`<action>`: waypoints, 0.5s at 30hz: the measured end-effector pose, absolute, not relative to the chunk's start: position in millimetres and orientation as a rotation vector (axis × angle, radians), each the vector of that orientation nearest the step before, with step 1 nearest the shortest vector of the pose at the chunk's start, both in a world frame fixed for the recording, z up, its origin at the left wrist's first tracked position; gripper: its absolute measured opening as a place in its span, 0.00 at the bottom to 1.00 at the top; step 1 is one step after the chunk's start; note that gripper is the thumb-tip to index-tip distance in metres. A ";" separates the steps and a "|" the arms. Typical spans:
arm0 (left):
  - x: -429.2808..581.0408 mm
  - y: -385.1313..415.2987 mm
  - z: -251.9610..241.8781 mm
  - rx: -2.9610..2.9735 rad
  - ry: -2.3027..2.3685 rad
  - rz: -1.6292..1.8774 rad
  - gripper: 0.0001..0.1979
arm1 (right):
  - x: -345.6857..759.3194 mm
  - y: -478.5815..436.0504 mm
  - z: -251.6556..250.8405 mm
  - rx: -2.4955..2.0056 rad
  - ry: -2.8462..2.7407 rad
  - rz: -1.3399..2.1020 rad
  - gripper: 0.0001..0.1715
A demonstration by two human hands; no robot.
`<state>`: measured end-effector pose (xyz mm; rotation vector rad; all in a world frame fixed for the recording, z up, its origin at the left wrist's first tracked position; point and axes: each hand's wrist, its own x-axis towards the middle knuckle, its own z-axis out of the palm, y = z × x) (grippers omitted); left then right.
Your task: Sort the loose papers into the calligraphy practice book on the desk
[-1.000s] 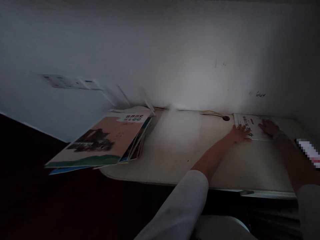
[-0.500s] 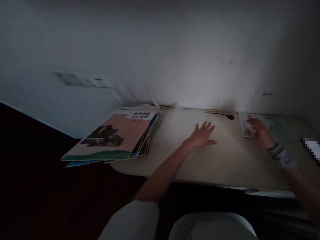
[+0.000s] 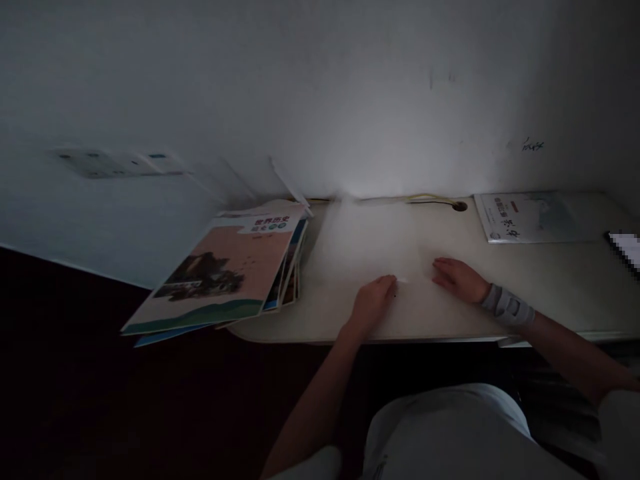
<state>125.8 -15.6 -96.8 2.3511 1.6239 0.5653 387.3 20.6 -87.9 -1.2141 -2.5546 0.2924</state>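
My left hand (image 3: 374,307) rests low over the pale desk (image 3: 330,313) near its front edge, fingers loosely extended and close together, with nothing seen in it. A small pale streak lies by its fingertips, too faint to name. To the right, my right hand (image 3: 461,279) is held over the desk, fingers stretched toward the left hand and holding nothing I can see. A grey wristband with a buckle (image 3: 510,308) circles the right wrist. A stack of books with a pink-covered history book (image 3: 235,260) on top lies to the left, overhanging the desk's edge.
Behind the right hand, a white-covered book (image 3: 530,217) lies against the wall. A yellow cable (image 3: 430,197) runs along the back to a round cable hole (image 3: 459,207). Sockets (image 3: 120,163) are on the left wall. A dark-edged, pixelated object (image 3: 625,250) sits far right.
Both hands have drawn back toward the front edge. My right hand has come left, off the white-covered book, and the left hand's spread fingers have closed up together. The view has shifted slightly.
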 end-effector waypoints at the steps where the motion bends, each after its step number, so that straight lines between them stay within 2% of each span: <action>1: 129.6 -19.9 -97.9 2.254 1.636 0.666 0.15 | 385.1 20.5 -88.5 -1.243 -2.524 0.316 0.26; 5: 147.3 -33.8 -95.4 1.687 1.626 1.082 0.11 | 375.8 12.7 -88.6 -1.324 -2.460 0.309 0.28; 10: 162.6 -48.5 -81.7 0.813 1.184 1.626 0.15 | 378.3 -18.9 -82.7 -1.134 -2.754 0.161 0.37; 15: 143.7 -60.7 -78.5 0.434 1.142 2.036 0.12 | 422.8 -49.4 -81.6 -1.184 -2.806 0.063 0.32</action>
